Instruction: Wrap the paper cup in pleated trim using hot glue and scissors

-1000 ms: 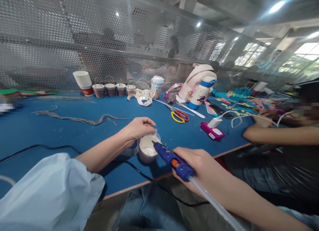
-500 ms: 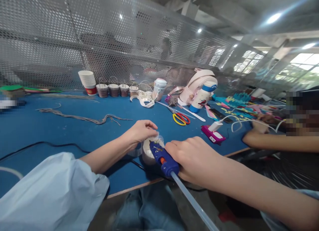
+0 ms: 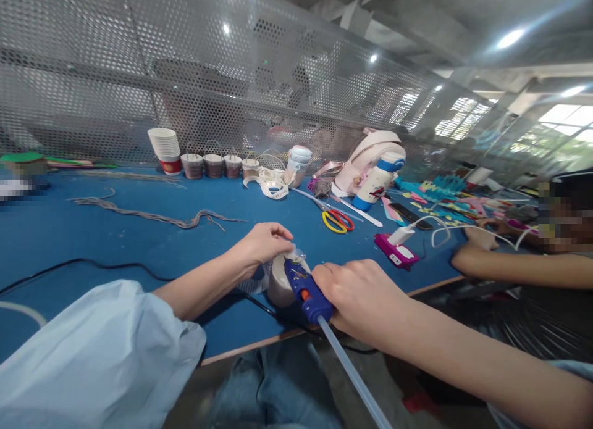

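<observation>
My right hand [image 3: 359, 287] is wrapped around a blue glue gun [image 3: 309, 293] with a long clear glue stick running out of its back end. Its nozzle points into the mouth of a wrapped paper cup [image 3: 280, 288], close to the near rim. At the cup's far side my left hand [image 3: 267, 244] pinches a sheer white ribbon [image 3: 296, 252] with thumb and fingertips. Part of this ribbon shows left of the cup. The gun covers the cup's right side, so I cannot tell whether the nozzle touches it.
Along the back stand stacked paper cups [image 3: 164, 150], several wrapped cups [image 3: 214, 166], a ribbon roll [image 3: 273, 191] and bottles [image 3: 376, 182]. Scissors [image 3: 337, 220], grey cords [image 3: 139, 215] and a purple power socket [image 3: 396, 251] lie nearer. Another person's arm [image 3: 519, 267] rests at right.
The glue gun's nozzle has shifted slightly right and toward the cup's rim. My left hand stays at the cup with its pinch unchanged.
</observation>
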Tool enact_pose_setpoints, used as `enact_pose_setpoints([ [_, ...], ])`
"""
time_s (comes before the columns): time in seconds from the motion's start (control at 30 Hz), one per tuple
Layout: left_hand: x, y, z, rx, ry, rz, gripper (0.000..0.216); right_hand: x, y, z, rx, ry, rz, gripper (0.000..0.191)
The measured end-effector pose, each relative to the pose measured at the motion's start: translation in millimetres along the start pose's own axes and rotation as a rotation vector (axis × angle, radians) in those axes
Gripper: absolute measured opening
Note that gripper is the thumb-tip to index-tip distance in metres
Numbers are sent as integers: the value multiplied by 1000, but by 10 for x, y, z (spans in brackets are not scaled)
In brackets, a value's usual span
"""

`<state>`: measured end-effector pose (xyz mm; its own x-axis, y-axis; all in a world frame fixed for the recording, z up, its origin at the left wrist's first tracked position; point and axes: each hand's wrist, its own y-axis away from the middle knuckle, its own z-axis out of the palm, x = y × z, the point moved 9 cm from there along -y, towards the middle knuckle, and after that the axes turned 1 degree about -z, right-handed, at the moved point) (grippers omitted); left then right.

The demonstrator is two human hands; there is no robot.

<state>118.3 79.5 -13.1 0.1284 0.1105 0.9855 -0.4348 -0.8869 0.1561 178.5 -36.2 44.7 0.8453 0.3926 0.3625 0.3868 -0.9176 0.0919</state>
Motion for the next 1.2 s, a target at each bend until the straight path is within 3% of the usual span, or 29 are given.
enact_pose_setpoints([
  [0.4, -19, 25, -18, 8, -6, -11, 15, -108, 6, 85, 81, 18, -133, 8],
  [0.63, -29, 5, -7, 3, -8, -26, 16, -58, 41, 64, 112, 14, -49, 3],
  [0.93, -46, -11, -20, 14, -9, -8, 17, -130, 54, 99, 210, -11, -130, 5],
  [1.2, -52, -6, -21, 14, -31, -11, 17, -94, 94, 58, 220, 4, -37, 7],
])
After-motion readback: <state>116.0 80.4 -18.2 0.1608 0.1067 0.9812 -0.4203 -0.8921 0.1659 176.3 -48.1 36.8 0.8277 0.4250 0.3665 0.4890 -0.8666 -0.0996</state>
